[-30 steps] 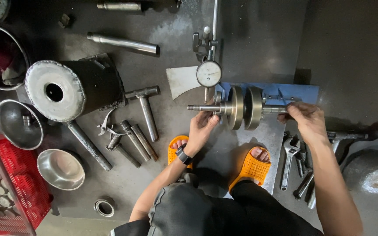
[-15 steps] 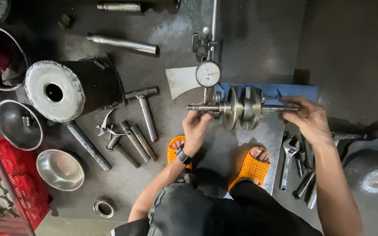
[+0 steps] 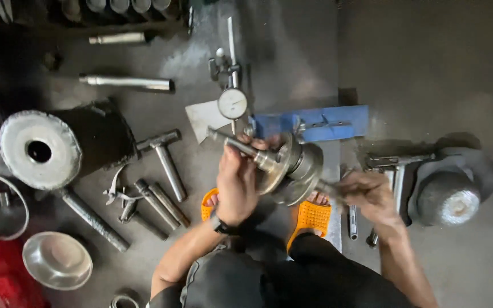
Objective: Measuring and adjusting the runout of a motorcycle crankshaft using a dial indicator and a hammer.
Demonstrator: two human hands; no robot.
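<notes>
I hold a steel crankshaft (image 3: 292, 165) tilted above my orange sandals (image 3: 312, 218). My left hand (image 3: 236, 182) grips its left shaft end, close to the round flywheel halves. My right hand (image 3: 367, 195) grips the lower right shaft end and looks blurred. Behind the crankshaft lies a blue stand (image 3: 315, 122) on the floor. A dial gauge (image 3: 233, 103) on a thin post stands just to the left of the blue stand.
A black cylinder with a pale round face (image 3: 52, 149) lies at the left. T-handle tools and rods (image 3: 164, 165) lie beside it, steel bowls (image 3: 57, 259) at the lower left. Wrenches (image 3: 392, 165) and a round grey lump (image 3: 447, 197) lie at the right.
The crankshaft lay level on the blue stand under the dial gauge; now both hands have lifted it off, brought it toward me and tilted its right end down.
</notes>
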